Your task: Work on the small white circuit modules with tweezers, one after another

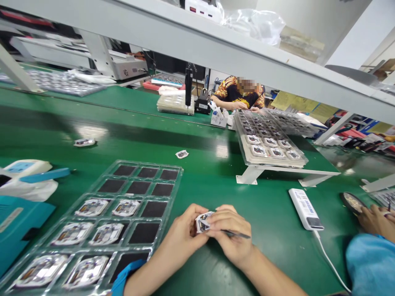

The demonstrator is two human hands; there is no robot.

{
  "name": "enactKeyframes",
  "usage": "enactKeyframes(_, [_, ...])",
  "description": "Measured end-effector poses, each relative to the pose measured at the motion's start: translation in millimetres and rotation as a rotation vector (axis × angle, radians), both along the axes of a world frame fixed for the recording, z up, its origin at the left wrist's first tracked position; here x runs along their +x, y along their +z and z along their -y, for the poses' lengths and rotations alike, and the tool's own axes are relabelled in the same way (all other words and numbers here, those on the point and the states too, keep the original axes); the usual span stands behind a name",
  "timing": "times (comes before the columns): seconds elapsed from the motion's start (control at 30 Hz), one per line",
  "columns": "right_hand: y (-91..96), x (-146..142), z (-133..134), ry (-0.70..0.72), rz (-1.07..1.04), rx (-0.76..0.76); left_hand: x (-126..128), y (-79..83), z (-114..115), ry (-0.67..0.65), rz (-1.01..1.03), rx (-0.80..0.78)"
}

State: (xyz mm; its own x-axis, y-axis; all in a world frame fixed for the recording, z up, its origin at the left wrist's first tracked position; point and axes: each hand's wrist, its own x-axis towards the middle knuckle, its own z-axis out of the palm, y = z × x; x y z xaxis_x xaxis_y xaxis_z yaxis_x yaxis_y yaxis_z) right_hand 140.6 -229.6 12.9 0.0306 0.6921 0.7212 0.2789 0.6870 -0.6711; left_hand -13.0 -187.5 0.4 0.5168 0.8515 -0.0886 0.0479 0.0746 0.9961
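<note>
Green desk (265,246) spans the view; white shelf beam (173,31) crosses above it. Clear compartment tray (179,181) lies on the left part of the desk, long sides slanting away. Five rows of three compartments visible. Six white-framed units (106,234) sit in the three nearest rows, filling the left and middle columns; dark pads (144,233) show in the right column and in both far rows.

Stack of loaded trays (271,153) rests on the left end of a white-legged stand (248,176), toward the far right of the desk. Beyond it, a seated co-worker (226,94). Second co-worker's blue sleeve (370,263) at the right side.

White corded device (306,209) lies between that sleeve and the wearer's hands.

Both hands work just off the tray's right edge, meeting at one piece. Left hand (187,226): thumb and fingers closed around a white-framed part (203,222). Right hand (231,222): fingertips laid on the same part, grip closed on a dark slim tool (236,234).

Two loose pieces on bare desk: one (182,154) just past the tray's far right corner, another (84,142) beyond its far left corner.
</note>
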Motion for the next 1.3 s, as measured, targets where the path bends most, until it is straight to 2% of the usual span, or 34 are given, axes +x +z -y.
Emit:
enactKeyframes(0.13, [-2.1,4.7,-1.8,-0.108,-0.228,-0.224,1.0,11.9,-3.1,-0.026,0.088,-0.139])
enactKeyframes(0.23, [-2.3,9.4,-3.8,-0.139,-0.326,-0.402,-0.3,21.6,-4.1,-0.007,0.051,-0.216])
enactKeyframes(0.37, [-2.0,11.0,-6.5,-0.133,-0.359,-0.472,-2.2,23.6,-2.9,0.044,0.004,-0.243])
enactKeyframes(0.57, [-0.9,10.9,-8.8,-0.074,-0.392,-0.566,-1.7,22.1,-3.7,0.041,-0.016,-0.259])
enactKeyframes(0.63, [-1.1,11.1,-8.1,-0.082,-0.409,-0.538,-1.2,23.4,-4.1,0.052,0.001,-0.289])
enactKeyframes(0.8, [-1.3,9.3,-3.4,-0.106,-0.320,-0.341,-0.7,25.5,-3.6,0.080,0.067,-0.426])
enactKeyframes(1.03, [0.0,6.6,-4.0,-0.068,-0.255,-0.285,-1.1,27.1,-3.4,0.072,0.143,-0.495])
enactKeyframes(1.17, [-0.2,7.2,-5.0,-0.050,-0.298,-0.301,-1.2,29.4,-4.7,0.067,0.119,-0.449])
enactKeyframes(1.3, [-1.5,8.9,-5.3,-0.062,-0.365,-0.380,-1.0,26.3,-5.3,0.060,0.006,-0.301])
